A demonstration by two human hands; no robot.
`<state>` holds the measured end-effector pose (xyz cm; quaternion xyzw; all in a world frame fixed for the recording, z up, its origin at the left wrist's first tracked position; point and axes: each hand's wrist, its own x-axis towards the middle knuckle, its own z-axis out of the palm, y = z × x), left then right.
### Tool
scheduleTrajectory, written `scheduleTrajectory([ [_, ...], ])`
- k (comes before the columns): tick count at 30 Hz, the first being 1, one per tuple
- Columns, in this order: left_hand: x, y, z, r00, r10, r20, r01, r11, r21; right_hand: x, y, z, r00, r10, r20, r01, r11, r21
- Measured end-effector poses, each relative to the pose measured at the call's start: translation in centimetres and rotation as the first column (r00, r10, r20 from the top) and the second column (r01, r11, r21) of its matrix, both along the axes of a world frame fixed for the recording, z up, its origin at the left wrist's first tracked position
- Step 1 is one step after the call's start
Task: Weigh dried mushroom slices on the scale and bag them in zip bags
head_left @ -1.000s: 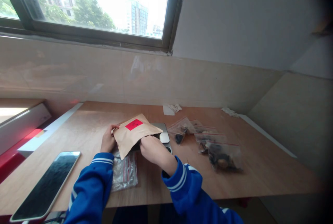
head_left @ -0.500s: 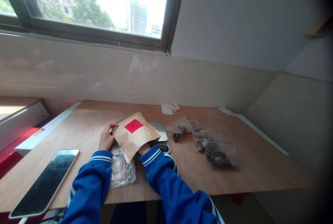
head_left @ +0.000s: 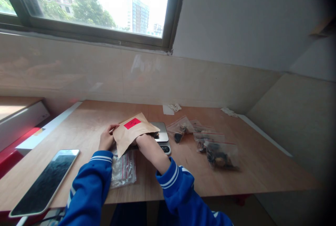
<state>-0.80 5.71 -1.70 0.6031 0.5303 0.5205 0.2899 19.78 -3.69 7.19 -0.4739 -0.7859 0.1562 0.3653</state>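
Note:
A brown kraft paper bag (head_left: 128, 136) with a red label tilts above the table, its mouth facing me and to the right. My left hand (head_left: 107, 136) grips the bag's left edge. My right hand (head_left: 144, 142) reaches inside the mouth, so its fingers are hidden. Behind and to the right of the bag lies a digital kitchen scale (head_left: 163, 135), partly covered by it. Something dark and tan shows at the bag's mouth over the scale plate. Clear zip bags (head_left: 123, 171) lie stacked beneath the paper bag.
Right of the scale, several zip bags with dark dried pieces (head_left: 222, 156) lie together. A smartphone (head_left: 46, 182) with a cable rests at the left front. Crumpled tissue (head_left: 174, 107) and a white paper lie at the back, with more tissue (head_left: 229, 112) at back right.
My right forearm has shifted right, with more wrist showing. The bag has tipped so that its mouth gapes wider, uncovering more of the scale. My left hand keeps its hold.

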Motion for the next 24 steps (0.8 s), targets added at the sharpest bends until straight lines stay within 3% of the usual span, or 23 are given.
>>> scheduleTrajectory([
  [3, -0.3, 0.3, -0.5, 0.998, 0.023, -0.06, -0.023, 1.0, -0.003, 1.0, -0.5, 1.5, 0.985, -0.047, 0.165, 0.037, 0.997, 0.061],
  [6, -0.4, 0.4, -0.5, 0.99, 0.038, -0.139, -0.037, 0.999, 0.01, 2.2, 0.2, 2.5, 0.979, -0.084, 0.185, 0.053, 0.985, 0.164],
  [10, -0.3, 0.1, -0.1, 0.985, 0.01, -0.173, -0.006, 1.0, 0.027, 3.8, 2.2, 2.4, 0.996, -0.077, -0.035, 0.083, 0.974, 0.21],
  [15, -0.2, 0.0, -0.1, 0.983, -0.011, -0.181, 0.014, 1.0, 0.019, 5.1, 2.6, 2.5, 0.953, 0.074, -0.295, 0.005, 0.966, 0.259],
  [17, -0.3, 0.1, -0.2, 0.98, -0.001, -0.197, 0.003, 1.0, 0.014, 5.5, 2.4, 2.4, 0.877, 0.063, -0.477, 0.05, 0.974, 0.22],
  [20, -0.4, 0.4, -0.4, 0.976, 0.029, -0.215, -0.026, 0.999, 0.02, 6.6, 3.1, 0.8, 0.637, -0.019, -0.771, 0.126, 0.989, 0.08],
  [22, -0.5, 0.6, -0.6, 0.978, 0.044, -0.204, -0.04, 0.999, 0.019, 7.8, 4.3, -1.3, 0.491, -0.087, -0.867, 0.148, 0.989, -0.015],
  [24, -0.6, 0.8, -0.8, 0.98, 0.049, -0.193, -0.047, 0.999, 0.014, 8.9, 5.6, -3.5, 0.472, -0.176, -0.864, 0.187, 0.978, -0.097],
])
